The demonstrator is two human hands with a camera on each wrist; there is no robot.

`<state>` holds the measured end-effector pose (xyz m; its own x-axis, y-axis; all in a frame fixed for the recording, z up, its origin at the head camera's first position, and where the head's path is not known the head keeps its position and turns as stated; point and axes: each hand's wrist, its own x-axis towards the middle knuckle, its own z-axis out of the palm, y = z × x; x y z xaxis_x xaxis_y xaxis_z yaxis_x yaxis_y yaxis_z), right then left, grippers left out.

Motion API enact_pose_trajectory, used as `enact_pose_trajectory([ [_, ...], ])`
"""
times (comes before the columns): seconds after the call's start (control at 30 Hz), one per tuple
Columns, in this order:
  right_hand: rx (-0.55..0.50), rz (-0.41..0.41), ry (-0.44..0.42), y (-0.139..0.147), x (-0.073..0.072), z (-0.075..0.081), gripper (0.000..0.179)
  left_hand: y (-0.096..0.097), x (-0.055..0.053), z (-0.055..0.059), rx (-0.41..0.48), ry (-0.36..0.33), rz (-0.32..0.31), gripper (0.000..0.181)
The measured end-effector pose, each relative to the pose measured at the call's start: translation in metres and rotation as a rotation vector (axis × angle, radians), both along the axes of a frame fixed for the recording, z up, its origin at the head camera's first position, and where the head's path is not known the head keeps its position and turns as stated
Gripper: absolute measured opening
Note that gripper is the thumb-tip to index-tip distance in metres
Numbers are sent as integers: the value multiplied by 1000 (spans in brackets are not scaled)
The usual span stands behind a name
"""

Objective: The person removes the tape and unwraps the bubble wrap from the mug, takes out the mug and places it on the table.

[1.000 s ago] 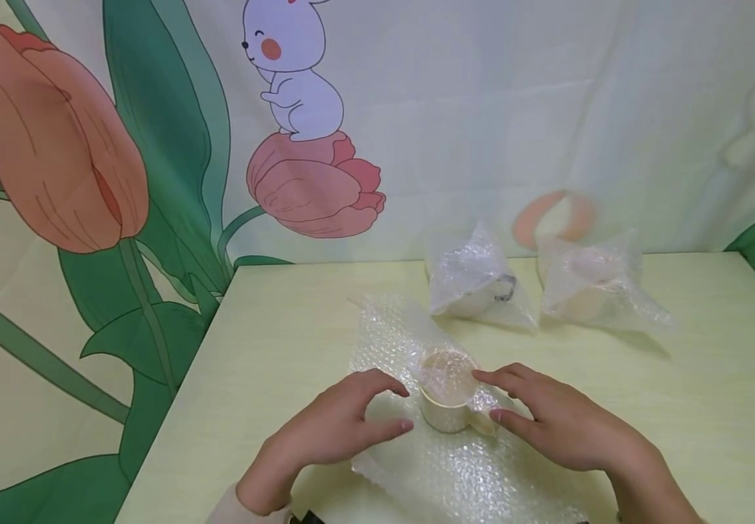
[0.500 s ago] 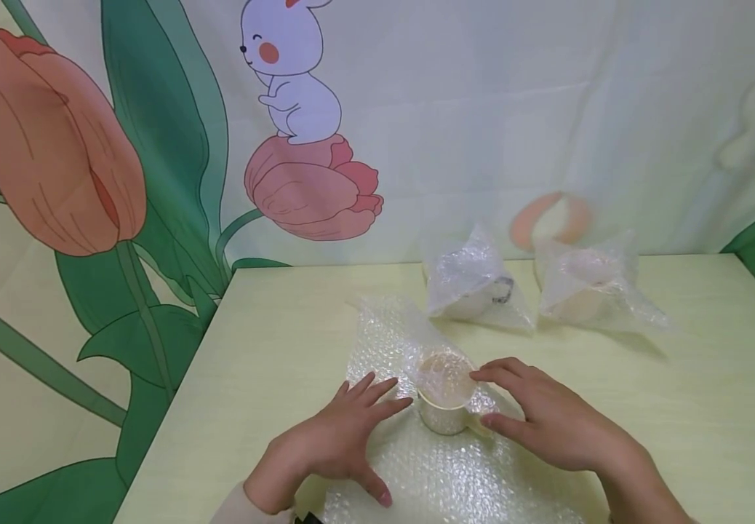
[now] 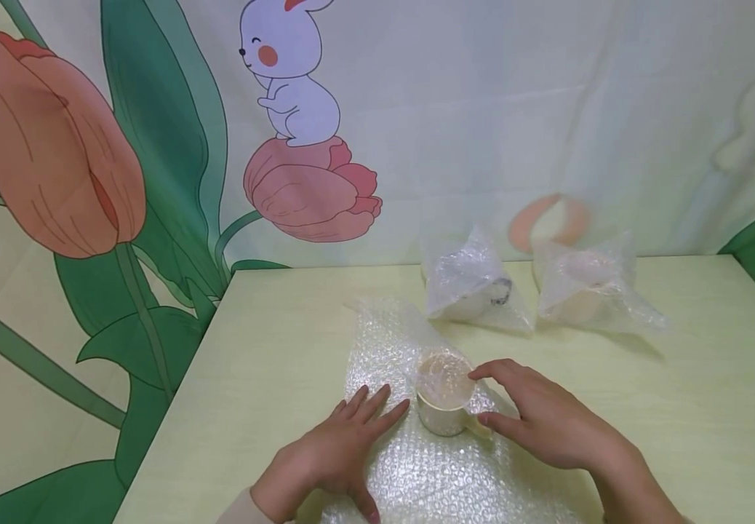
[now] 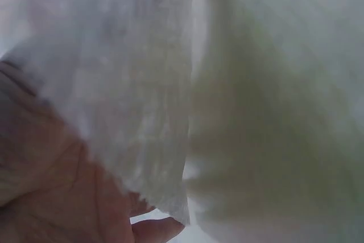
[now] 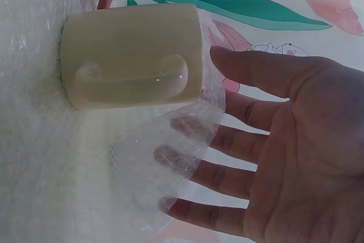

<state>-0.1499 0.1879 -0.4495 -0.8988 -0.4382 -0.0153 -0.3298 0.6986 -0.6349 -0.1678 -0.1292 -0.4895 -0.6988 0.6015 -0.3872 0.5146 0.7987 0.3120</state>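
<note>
A cream mug (image 3: pixel 439 421) stands upright on a sheet of bubble wrap (image 3: pixel 456 477), its handle toward the right. One flap of the wrap lies over the mouth of the mug. My left hand (image 3: pixel 338 447) is spread over the wrap at the mug's left. In the left wrist view, the wrap's edge (image 4: pixel 131 95) rises beside that hand (image 4: pixel 62 180). My right hand (image 3: pixel 550 415) is at the rim and handle side. The right wrist view shows its fingers extended, several seen through the clear wrap (image 5: pixel 148 152), with the thumb (image 5: pixel 244 69) by the covered rim.
Two bubble-wrapped bundles, one with a dark mark (image 3: pixel 476 295) and one pinkish (image 3: pixel 587 291), sit at the back of the pale table (image 3: pixel 253 349). A printed cloth (image 3: pixel 449 145) with tulips and a rabbit hangs right behind the table.
My left hand has spread its fingers and lowered toward the near left part of the wrap, away from the mug. The right hand has stayed by the mug with only a slight shift.
</note>
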Motion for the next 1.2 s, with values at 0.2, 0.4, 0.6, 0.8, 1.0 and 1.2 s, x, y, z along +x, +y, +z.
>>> enact_pose_trajectory([
  [0.2, 1, -4, -22, -1, 0, -1, 44, -1, 5, -4, -26, 42, -10, 151],
  [0.4, 2, -9, -47, -1, 0, 1, 46, 1, 8, -5, -36, 60, -9, 150],
  [0.6, 14, -11, -41, -2, -1, 2, 46, 2, 11, -7, -39, 66, 13, 148],
  [0.8, 34, -17, -25, -2, -1, 2, 47, 5, 12, -7, -47, 73, 17, 148],
  [1.0, 32, -18, 1, -1, -2, 0, 50, 4, 12, -7, -31, 91, 9, 149],
  [1.2, 23, -15, 31, -1, -3, -5, 50, 4, 13, -8, -19, 94, 13, 147],
])
